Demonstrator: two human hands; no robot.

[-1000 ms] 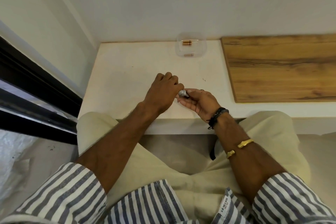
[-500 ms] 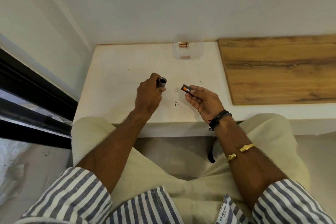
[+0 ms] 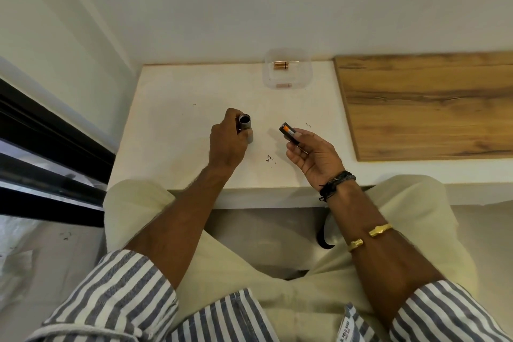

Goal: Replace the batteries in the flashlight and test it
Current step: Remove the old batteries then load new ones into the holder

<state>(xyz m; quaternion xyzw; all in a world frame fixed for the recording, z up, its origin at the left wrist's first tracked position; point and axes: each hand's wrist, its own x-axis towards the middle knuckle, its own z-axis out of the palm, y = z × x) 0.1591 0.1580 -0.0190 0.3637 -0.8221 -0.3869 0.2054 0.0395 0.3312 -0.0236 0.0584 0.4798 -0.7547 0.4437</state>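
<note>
The left hand (image 3: 226, 144) grips the open-ended flashlight body (image 3: 246, 130) upright on the white table (image 3: 172, 130), while the right hand (image 3: 311, 155), well apart, pinches the battery holder (image 3: 288, 133).

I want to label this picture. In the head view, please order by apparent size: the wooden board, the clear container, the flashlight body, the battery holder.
1. wooden board
2. clear container, though it lies farther from the camera
3. and 4. flashlight body in the left hand and battery holder in the right hand: too alike to rank, both partly hidden by fingers.
</note>
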